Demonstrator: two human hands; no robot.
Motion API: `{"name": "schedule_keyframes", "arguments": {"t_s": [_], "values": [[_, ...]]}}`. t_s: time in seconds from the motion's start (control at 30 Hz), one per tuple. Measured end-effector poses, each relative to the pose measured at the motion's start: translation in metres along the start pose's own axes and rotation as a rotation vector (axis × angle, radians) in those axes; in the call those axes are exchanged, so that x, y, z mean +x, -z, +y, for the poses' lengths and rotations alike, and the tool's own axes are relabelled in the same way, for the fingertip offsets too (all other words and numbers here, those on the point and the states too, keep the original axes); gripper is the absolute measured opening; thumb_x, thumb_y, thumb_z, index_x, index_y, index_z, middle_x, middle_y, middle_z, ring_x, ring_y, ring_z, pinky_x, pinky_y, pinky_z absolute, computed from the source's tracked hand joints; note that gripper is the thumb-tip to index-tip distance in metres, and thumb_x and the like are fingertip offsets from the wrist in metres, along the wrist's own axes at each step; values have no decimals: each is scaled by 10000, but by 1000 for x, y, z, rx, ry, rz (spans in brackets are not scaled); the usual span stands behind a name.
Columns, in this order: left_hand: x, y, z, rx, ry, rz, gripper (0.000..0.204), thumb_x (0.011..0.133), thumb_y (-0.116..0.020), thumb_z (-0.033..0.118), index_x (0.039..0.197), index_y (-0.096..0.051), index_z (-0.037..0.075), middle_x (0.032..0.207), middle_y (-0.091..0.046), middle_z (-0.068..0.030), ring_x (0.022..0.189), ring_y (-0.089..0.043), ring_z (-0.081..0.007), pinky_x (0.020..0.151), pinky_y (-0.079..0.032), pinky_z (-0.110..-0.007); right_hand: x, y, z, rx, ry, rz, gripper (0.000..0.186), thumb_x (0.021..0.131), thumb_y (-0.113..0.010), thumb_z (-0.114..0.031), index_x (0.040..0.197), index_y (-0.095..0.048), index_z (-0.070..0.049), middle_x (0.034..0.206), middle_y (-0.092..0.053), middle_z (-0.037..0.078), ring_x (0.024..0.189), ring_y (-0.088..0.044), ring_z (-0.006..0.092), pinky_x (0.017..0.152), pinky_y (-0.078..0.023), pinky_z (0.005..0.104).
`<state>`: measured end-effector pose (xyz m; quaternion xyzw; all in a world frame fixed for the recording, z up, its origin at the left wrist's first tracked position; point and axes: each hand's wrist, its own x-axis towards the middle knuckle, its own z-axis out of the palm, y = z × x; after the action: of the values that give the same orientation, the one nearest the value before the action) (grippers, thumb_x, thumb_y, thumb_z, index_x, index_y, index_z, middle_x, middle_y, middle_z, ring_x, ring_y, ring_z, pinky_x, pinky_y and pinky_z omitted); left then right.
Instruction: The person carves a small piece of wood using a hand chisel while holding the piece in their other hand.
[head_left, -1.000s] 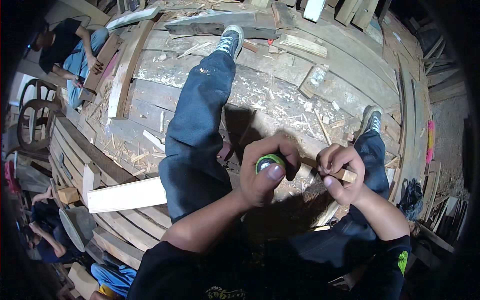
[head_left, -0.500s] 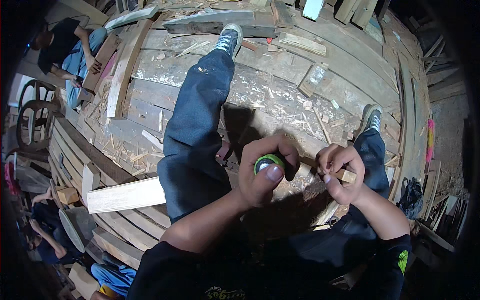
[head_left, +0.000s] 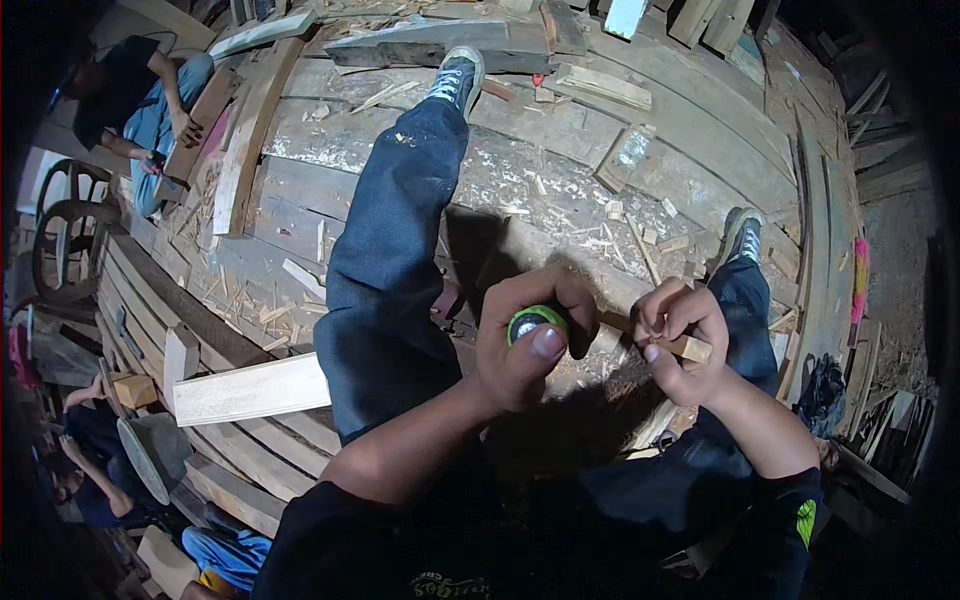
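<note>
In my left hand (head_left: 525, 345) is a round green-and-black object (head_left: 528, 320) with a shiny centre. The fingers curl around it and the thumb presses on its face, so I cannot make out its kind. My right hand (head_left: 682, 338) pinches a small wooden stick (head_left: 692, 349) between thumb and fingers. One squared end of the stick shows beside the palm, and a darker stretch points toward my left hand. Whether it meets the green object is hidden by my left fingers. Both hands are raised above the floor, between my legs.
Wood shavings and offcuts litter the plank floor (head_left: 390, 180). A pale board (head_left: 255, 390) rests by my left leg near stacked planks (head_left: 150, 290). A co-worker (head_left: 135, 110) sits at the far left with timber. Other people are at the lower left; a black plastic bag (head_left: 822, 398) lies right.
My hands stay almost in place, with the left thumb shifting slightly on the green object. The co-worker's hand at the far left moves a little.
</note>
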<state>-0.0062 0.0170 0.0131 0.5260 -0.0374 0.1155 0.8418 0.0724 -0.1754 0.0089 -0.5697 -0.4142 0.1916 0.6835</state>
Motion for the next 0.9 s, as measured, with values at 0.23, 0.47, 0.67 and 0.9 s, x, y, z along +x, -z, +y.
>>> {"name": "schedule_keyframes", "arguments": {"t_s": [0.23, 0.47, 0.67, 0.9], "values": [[0, 0, 1, -11, 22, 6, 695, 787, -540, 694, 748, -477, 3, 624, -498, -114, 516, -456, -158, 443, -346, -263, 0, 2, 2, -22, 33, -41, 252, 792, -535, 79, 941, -394, -67, 823, -465, 90, 752, -497, 165, 637, -441, 293], [0, 0, 0, -18, 15, 11, 681, 790, -540, 682, 731, -476, 7, 620, -490, -108, 511, -454, -158, 444, -349, -265, 1, 2, 1, -39, 29, -49, 254, 793, -543, 84, 938, -398, -66, 819, -458, 77, 758, -505, 176, 628, -428, 303], [0, 0, 0, -12, 19, 15, 684, 787, -539, 686, 730, -476, 7, 626, -494, -112, 525, -459, -158, 444, -347, -265, 1, 2, 1, -56, 27, -48, 256, 797, -545, 88, 948, -403, -63, 824, -459, 79, 754, -503, 179, 634, -417, 311], [0, 0, 0, -20, 37, 8, 694, 781, -542, 695, 738, -471, 6, 639, -500, -117, 526, -450, -154, 448, -340, -260, 2, 3, 1, -93, 42, -56, 261, 798, -562, 83, 954, -407, -57, 827, -463, 86, 756, -509, 185, 629, -404, 310]]}}
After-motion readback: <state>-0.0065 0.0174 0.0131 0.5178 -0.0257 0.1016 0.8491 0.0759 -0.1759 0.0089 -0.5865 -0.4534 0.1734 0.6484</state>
